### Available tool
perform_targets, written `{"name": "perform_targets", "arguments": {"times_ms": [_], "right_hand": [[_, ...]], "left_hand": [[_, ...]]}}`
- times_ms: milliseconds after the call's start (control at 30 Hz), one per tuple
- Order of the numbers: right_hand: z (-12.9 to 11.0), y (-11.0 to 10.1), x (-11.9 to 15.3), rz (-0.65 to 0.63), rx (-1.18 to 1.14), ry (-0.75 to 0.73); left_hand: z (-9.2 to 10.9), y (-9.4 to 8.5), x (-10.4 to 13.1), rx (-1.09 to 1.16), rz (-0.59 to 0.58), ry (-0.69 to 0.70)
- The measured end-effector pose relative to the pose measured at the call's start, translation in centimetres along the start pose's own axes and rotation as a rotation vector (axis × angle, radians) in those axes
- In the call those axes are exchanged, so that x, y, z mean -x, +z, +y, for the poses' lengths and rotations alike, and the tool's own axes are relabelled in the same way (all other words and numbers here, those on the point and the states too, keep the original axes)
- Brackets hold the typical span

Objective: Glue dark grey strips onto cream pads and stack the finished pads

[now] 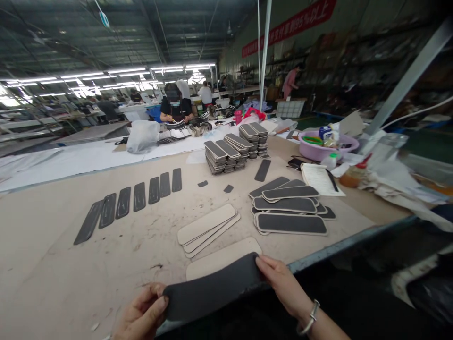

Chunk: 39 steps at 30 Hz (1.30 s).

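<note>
Bright ceiling tube lights (116, 72) glare white at upper left, lighting the counter (71, 264) evenly with soft shadows. The right side is dim and smeared; the edges bend like a fisheye.

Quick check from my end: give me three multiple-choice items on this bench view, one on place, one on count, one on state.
1. Where is the pink basin?
A. far right of the table
B. near left corner
C. on the floor

2. How many dark strips are in the row at left?
A. three
B. seven
C. twelve

3. How is the dark foam strip held?
A. left hand only
B. lying free
C. both hands, right hand too

Key: 1 A, it sits beside the bottles; 2 B, seven lie side by side; 3 C, each hand pinches one end.
</note>
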State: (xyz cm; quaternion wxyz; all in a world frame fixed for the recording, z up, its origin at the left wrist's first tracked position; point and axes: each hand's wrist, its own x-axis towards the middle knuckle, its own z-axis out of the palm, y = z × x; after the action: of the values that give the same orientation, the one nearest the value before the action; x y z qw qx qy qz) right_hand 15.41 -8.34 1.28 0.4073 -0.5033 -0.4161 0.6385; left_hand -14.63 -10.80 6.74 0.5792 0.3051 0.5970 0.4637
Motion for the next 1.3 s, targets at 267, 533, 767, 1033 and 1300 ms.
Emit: {"name": "perform_targets", "arguments": {"times_ms": [267,533,767,1033,1300], "right_hand": [[0.4,-2.4,-1.9,0.216,0.448,0.022],[-0.3,-3.4,-6.2,0.371,0.728,-0.015],[0.2,-3.6,-6.7,0.377,0.837,0.000],[0.5,-3.9,-7.1,0.329,0.936,0.050],[0.9,-4.4,-7.5,0.315,0.984,0.027]], "left_hand": [[-3.2,-0.2,-3.1,-0.239,0.024,-0.108],[-4.8,0.0,-8.0,-0.510,0.024,0.030],[-5.1,-0.1,-9.3,-0.776,-0.010,0.039],[-5.1,0.4,-9.0,-0.916,0.055,0.098],[-5.3,0.4,-8.5,-0.852,0.064,0.108]]}}
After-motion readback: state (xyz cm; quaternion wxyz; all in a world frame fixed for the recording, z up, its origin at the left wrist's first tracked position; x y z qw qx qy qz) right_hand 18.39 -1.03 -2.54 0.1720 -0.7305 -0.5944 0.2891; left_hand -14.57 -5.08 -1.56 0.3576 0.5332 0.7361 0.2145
